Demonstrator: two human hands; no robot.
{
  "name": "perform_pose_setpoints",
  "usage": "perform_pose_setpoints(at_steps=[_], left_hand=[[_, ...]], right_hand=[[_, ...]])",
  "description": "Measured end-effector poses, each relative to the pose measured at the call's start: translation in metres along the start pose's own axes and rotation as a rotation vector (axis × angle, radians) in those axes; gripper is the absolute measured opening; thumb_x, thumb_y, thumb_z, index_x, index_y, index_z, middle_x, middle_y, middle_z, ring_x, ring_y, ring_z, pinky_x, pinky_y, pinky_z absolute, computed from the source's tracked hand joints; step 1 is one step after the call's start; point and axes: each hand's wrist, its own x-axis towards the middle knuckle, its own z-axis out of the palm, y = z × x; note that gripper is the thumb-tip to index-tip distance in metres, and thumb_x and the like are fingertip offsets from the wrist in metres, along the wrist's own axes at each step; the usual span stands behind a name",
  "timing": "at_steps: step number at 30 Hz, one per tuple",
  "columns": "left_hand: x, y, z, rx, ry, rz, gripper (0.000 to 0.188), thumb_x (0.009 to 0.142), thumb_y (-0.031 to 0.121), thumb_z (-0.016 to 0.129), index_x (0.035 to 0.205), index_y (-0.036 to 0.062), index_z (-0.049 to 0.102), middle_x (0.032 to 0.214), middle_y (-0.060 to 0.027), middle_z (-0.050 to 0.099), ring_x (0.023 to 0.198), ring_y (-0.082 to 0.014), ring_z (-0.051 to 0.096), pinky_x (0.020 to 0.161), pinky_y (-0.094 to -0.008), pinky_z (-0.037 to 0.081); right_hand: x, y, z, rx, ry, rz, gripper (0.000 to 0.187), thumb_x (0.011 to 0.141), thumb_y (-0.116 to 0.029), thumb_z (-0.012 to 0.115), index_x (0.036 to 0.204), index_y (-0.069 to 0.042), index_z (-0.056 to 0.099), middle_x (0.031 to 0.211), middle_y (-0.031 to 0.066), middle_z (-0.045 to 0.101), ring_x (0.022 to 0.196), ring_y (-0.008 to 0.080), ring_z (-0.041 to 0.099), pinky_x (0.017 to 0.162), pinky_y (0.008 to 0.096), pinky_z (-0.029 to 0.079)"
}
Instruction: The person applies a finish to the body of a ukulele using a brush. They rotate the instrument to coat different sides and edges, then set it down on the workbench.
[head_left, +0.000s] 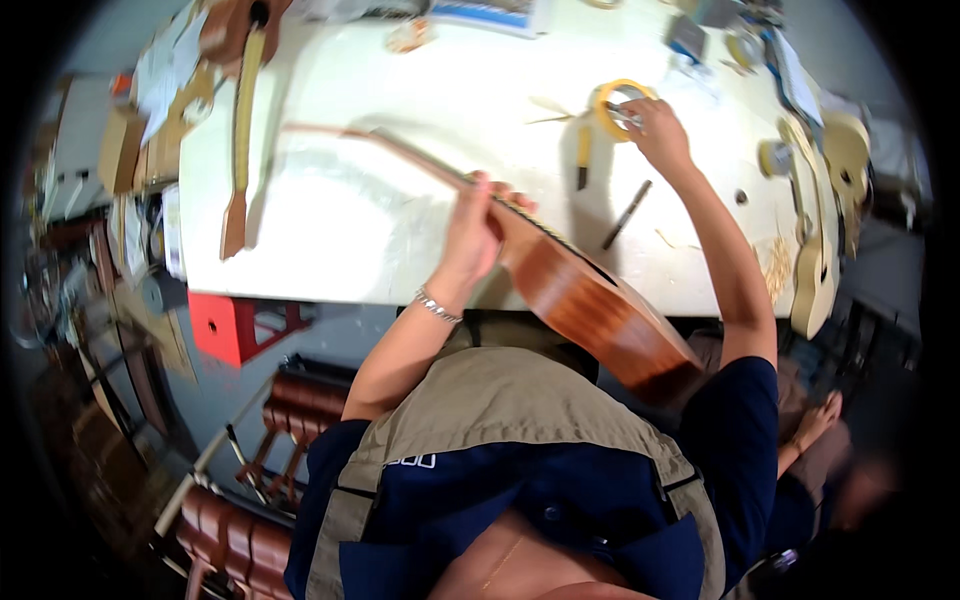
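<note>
My left hand point(478, 228) is wrapped round the neck of a small wooden ukulele-like instrument point(590, 300). Its glossy brown body tilts down to the right against my apron, and the headstock points to the far left over the table. Further right, my right hand point(655, 132) reaches to a yellow ring point(603, 98) like a tape roll. Its fingers are pinched at the ring's middle around a small greyish piece, too small to name. Beside the ring lie a yellow-and-black tool point(583, 158) and a dark slim stick-like tool point(628, 214).
On the white table point(330, 240), another instrument point(240, 160) lies at the left. Unfinished pale instruments point(812, 270) stand along the right edge, near wood shavings point(777, 265). Below the front edge is a red box point(228, 328). Another person's hand point(820, 418) shows at the lower right.
</note>
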Motion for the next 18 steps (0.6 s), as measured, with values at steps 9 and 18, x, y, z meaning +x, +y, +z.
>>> perform_pose_setpoints(at_steps=[9,18], left_hand=[[0.019,-0.017,-0.01,0.099,0.081,-0.15,0.027,0.087,0.013,0.059,0.101,0.0102,0.035,0.082,-0.0027,0.051,0.082,-0.0161,0.057,0.069,-0.0287,0.047],[0.024,-0.024,-0.015,0.257,0.09,-0.163,0.046,0.079,0.0,0.065,0.11,0.0048,0.03,0.085,-0.0023,0.05,0.083,-0.0096,0.054,0.074,-0.0247,0.046]], right_hand=[[0.045,0.017,-0.003,-0.126,-0.065,-0.005,0.016,0.081,-0.014,0.06,0.094,-0.007,0.061,0.09,0.0079,0.065,0.086,0.0275,0.059,0.076,0.0354,0.046],[0.053,-0.147,-0.005,0.504,-0.528,0.162,0.03,0.09,-0.009,0.047,0.119,-0.01,0.052,0.074,0.0038,0.055,0.062,0.0072,0.048,0.057,0.0216,0.04]])
